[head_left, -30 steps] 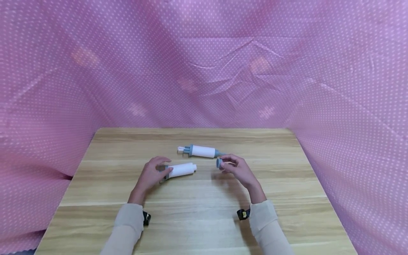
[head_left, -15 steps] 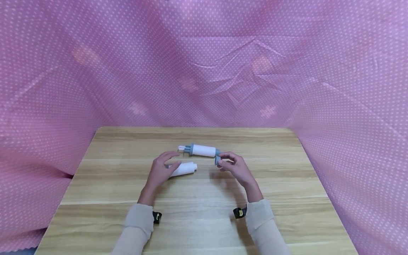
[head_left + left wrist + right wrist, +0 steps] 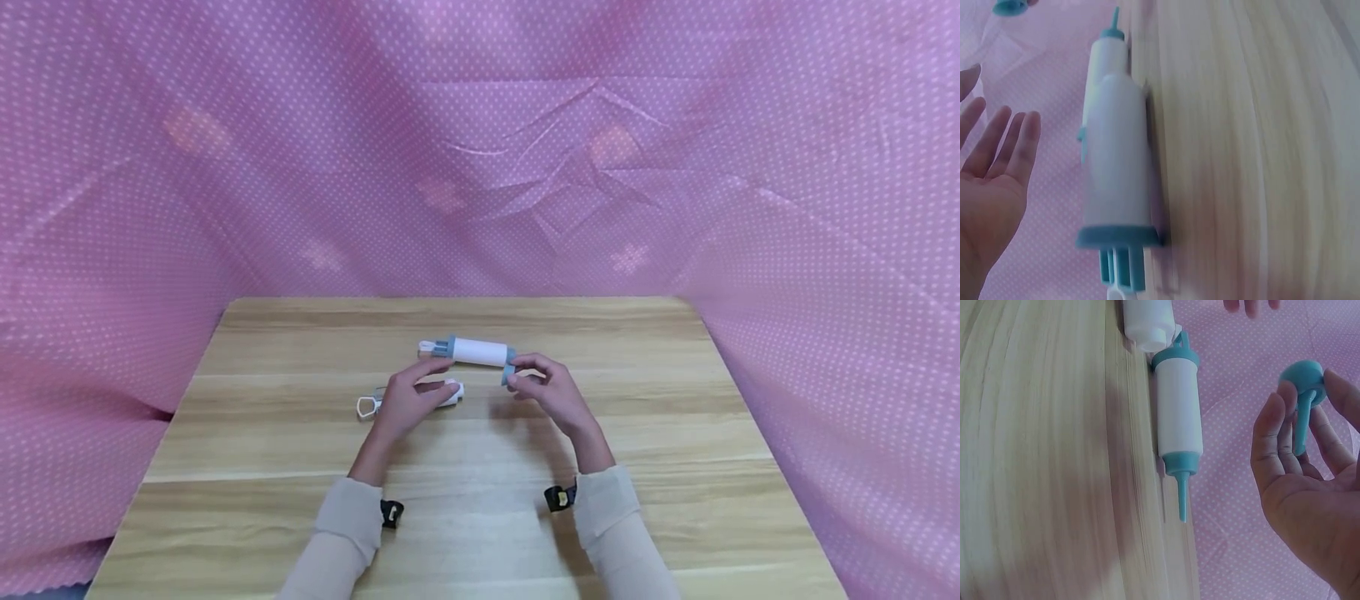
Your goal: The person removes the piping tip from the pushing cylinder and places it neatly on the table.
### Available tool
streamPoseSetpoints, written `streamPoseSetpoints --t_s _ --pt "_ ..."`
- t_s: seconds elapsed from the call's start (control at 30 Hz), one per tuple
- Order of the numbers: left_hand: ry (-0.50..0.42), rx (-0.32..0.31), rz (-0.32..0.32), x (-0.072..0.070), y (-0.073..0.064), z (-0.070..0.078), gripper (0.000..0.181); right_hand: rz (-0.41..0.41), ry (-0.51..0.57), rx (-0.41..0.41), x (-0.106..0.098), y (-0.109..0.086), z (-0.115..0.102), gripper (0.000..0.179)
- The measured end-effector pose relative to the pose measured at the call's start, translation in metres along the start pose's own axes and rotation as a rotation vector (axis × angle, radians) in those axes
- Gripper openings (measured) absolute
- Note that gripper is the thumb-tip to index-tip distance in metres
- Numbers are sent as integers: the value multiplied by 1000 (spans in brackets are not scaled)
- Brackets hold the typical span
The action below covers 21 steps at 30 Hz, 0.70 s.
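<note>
Nozzle (image 3: 1302, 375), teal, pinched in right hand (image 3: 553, 395); left hand (image 3: 408, 404) spread above white syringe (image 3: 1119, 162) on wooden table (image 3: 480, 517); second syringe (image 3: 482, 352), teal tip (image 3: 1182, 494) fitted, lies just beyond

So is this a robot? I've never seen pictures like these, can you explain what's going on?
No, these are a person's bare left hand and right hand. One picture looks down from the head; two others look out from the wrists. On the wooden table lie a white tube with a thin teal tip and a second tube without one. The right hand has a loose teal nozzle piece in its grip. The left hand holds nothing and is near the second tube. Behind hangs pink dotted cloth.
</note>
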<state>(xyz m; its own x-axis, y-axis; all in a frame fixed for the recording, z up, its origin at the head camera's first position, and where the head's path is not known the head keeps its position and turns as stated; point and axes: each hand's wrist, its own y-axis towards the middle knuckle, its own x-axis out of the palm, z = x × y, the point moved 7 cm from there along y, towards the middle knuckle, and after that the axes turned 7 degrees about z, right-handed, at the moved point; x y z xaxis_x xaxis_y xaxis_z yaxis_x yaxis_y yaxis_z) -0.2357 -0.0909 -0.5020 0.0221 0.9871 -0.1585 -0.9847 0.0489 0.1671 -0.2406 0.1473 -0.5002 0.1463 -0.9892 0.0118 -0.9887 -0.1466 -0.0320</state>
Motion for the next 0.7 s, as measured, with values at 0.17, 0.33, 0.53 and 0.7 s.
streamPoseSetpoints --t_s 0.17,0.33,0.53,0.7 --pt "-1 3 -7 13 0 3 44 -16 16 -12 6 2 1 34" --pt "8 -4 -34 22 1 7 44 -17 31 -19 11 2 0 32" --pt "-16 2 -63 33 2 10 44 -31 31 -17 16 3 4 32" --pt "-28 2 -83 40 1 12 43 -62 29 -14 21 2 7 32"
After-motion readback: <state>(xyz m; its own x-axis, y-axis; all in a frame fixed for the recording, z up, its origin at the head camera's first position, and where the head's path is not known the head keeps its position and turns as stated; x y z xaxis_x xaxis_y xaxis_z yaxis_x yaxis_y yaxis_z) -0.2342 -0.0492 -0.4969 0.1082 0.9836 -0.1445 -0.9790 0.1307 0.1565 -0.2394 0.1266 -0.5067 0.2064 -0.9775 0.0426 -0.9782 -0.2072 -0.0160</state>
